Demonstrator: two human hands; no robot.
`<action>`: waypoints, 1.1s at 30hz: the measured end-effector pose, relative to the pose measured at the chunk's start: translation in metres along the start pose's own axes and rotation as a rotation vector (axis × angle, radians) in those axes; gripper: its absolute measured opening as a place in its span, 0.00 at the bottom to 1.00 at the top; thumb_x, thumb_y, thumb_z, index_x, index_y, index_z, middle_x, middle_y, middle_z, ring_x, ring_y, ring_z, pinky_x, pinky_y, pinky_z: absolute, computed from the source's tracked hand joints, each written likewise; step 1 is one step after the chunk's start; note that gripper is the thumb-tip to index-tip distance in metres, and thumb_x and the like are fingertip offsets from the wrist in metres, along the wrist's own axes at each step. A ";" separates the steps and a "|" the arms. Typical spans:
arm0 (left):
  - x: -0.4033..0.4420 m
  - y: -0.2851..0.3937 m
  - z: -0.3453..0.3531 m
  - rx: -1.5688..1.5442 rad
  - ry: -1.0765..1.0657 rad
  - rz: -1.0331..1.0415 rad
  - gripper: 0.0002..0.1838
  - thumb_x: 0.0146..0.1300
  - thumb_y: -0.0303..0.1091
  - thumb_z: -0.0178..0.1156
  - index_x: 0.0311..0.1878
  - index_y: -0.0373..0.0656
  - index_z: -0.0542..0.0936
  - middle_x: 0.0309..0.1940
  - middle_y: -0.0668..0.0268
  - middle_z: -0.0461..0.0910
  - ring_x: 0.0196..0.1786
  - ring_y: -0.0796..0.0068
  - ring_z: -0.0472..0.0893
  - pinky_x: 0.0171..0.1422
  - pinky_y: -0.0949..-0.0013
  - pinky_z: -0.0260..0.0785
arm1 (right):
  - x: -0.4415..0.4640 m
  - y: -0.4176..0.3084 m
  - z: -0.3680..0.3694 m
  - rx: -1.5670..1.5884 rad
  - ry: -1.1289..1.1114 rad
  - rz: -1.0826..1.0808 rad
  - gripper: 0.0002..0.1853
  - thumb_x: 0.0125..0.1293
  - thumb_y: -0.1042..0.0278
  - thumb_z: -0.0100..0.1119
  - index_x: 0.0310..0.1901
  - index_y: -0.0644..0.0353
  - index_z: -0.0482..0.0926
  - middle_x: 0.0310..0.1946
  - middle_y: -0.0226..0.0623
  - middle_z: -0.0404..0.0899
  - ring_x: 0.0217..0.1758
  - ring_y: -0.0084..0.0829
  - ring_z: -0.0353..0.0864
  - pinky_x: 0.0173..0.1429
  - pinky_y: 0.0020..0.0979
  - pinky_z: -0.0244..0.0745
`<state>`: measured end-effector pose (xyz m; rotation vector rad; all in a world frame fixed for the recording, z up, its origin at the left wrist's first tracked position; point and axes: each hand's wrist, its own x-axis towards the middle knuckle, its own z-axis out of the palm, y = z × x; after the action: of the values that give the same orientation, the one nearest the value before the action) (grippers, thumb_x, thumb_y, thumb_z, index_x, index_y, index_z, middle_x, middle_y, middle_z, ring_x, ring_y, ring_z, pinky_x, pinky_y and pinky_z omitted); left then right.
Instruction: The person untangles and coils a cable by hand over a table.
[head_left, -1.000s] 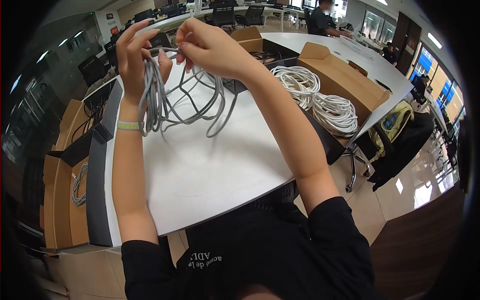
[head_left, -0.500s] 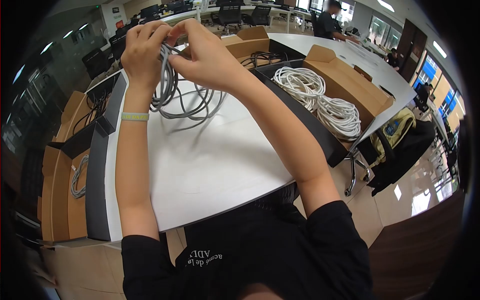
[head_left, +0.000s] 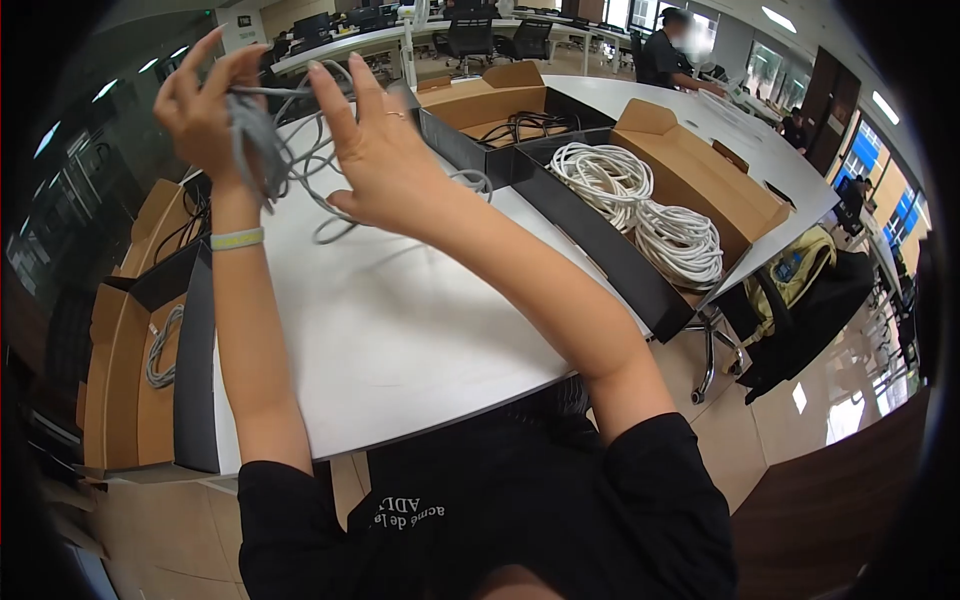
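A bundle of grey cable [head_left: 258, 150] hangs from my left hand [head_left: 205, 115], whose thumb and some fingers close around its top; motion blurs the coil. My right hand [head_left: 385, 150] is beside it with fingers stretched and apart, a ring on one finger. A strand of the cable runs from the left hand toward the right fingertips; whether it touches them I cannot tell. Loose loops hang between and behind both hands, above the white table [head_left: 400, 330].
To the right, a long box [head_left: 700, 165] holds coiled white cables [head_left: 680, 240]. Behind it, another box [head_left: 475, 100] contains black cables [head_left: 525, 127]. At the left, a box [head_left: 120, 390] holds a grey cable coil [head_left: 165, 345]. A person [head_left: 660, 55] sits across the table.
Both hands have moved apart: the left went left with the cable bundle, and the right hand's fingers have opened away from it. The loops have spread between them.
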<state>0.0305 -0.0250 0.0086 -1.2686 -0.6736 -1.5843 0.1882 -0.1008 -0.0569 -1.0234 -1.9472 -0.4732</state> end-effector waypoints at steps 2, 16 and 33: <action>0.011 -0.021 -0.006 -0.327 0.044 -0.069 0.05 0.62 0.37 0.60 0.34 0.54 0.84 0.39 0.74 0.82 0.40 0.72 0.77 0.44 0.70 0.71 | -0.004 0.015 0.009 -0.189 -0.065 0.121 0.58 0.47 0.66 0.70 0.72 0.44 0.35 0.66 0.55 0.49 0.60 0.55 0.66 0.60 0.70 0.48; -0.010 -0.087 -0.009 -0.661 0.024 -0.781 0.35 0.69 0.63 0.33 0.37 0.45 0.83 0.30 0.71 0.76 0.34 0.77 0.71 0.45 0.69 0.60 | -0.040 0.112 0.059 -0.121 -0.292 0.221 0.44 0.56 0.37 0.58 0.71 0.28 0.45 0.54 0.49 0.69 0.49 0.51 0.75 0.49 0.44 0.72; -0.034 -0.010 0.021 -0.166 -0.143 0.035 0.16 0.67 0.49 0.50 0.35 0.56 0.86 0.44 0.65 0.81 0.51 0.63 0.73 0.57 0.53 0.54 | 0.039 0.020 -0.022 0.375 0.156 -0.126 0.52 0.42 0.34 0.69 0.62 0.66 0.62 0.43 0.51 0.76 0.43 0.46 0.78 0.48 0.37 0.73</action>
<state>0.0296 0.0084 -0.0156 -1.5194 -0.6141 -1.5574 0.2038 -0.0849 -0.0138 -0.6102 -1.8752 -0.2345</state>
